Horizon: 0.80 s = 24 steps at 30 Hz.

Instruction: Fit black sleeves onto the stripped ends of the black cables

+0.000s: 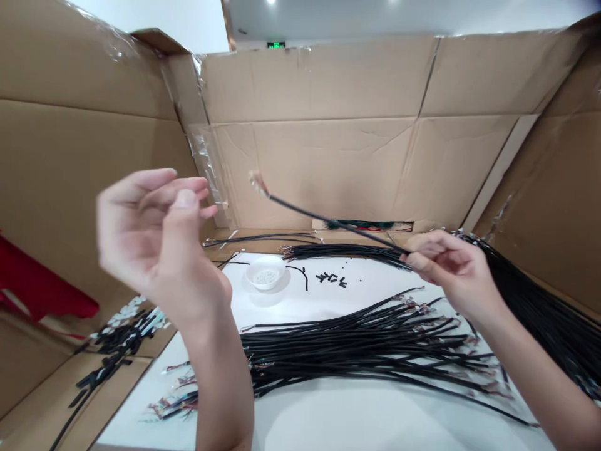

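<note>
My right hand (448, 263) pinches one black cable (328, 220) near its right end. The cable slants up and to the left through the air, and its far tip shows a tuft of bare, coloured wires, blurred. Raised at the left, my left hand (162, 232) holds nothing; its fingers are curled loosely, with thumb and fingertips apart. A gap separates it from the cable's frayed tip. Beneath both hands a broad pile of black cables (347, 347) lies across the white table (357, 413), stripped wires showing at both ends.
A white bowl (265, 274) holds small pale pieces. Short black tube pieces (332, 279) lie right of it. Another cable bundle (352, 252) runs behind, and a large one (539, 307) lies far right. Cardboard walls (319, 88) enclose the table. Red cloth (42, 282) hangs at left.
</note>
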Available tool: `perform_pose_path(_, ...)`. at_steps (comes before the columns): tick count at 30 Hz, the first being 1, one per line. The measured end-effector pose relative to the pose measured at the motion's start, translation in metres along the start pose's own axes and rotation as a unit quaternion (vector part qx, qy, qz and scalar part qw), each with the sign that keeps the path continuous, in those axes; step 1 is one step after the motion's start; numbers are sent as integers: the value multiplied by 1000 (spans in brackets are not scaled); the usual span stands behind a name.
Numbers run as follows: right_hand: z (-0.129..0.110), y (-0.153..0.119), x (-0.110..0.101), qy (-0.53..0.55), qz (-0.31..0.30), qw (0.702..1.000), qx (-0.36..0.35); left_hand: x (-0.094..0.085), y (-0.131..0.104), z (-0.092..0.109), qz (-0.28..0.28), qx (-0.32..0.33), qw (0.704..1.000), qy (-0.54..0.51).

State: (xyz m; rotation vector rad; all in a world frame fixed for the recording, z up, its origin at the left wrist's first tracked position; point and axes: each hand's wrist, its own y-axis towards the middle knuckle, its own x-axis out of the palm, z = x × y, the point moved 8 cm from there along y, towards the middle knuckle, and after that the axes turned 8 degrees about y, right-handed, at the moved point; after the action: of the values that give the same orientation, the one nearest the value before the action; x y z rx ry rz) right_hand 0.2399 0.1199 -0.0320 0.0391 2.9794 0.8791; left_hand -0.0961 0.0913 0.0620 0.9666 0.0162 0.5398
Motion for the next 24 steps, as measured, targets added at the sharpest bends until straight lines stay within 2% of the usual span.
perform_pose_path(1,-7,0,-8,5,17,1000,-8,-1,3,-3,17,-3,1000,-25)
perform_pose_path(2,-12,-2,-13,8,30,999,-13,2,5,-8,9,-17,999,-49)
perform_pose_path(3,-15,-3,-18,11,38,999,-16,11,7,-13,-27,-41,996,-71)
perform_pose_path(5,-17,-8,-24,14,44,999,-16,34,5,-19,-134,-90,982,-97)
perform_pose_path(7,-14,-11,-26,15,38,999,-9,50,-2,-18,-206,-112,964,-122)
perform_pose_path(10,-6,-13,-25,20,3,1000,9,60,-8,-11,-223,-116,947,-199)
perform_pose_path(13,-3,-14,-15,26,-57,997,34,67,-15,-4,-234,-125,934,-239)
perform_pose_path(16,-10,-15,1,41,-102,993,39,76,-28,4,-265,-138,920,-252)
perform_pose_path(22,-51,-16,45,102,-122,987,-30,98,-66,27,-360,-171,869,-295)
perform_pose_path(24,-64,-15,60,117,-126,984,-51,101,-74,32,-382,-177,860,-290)
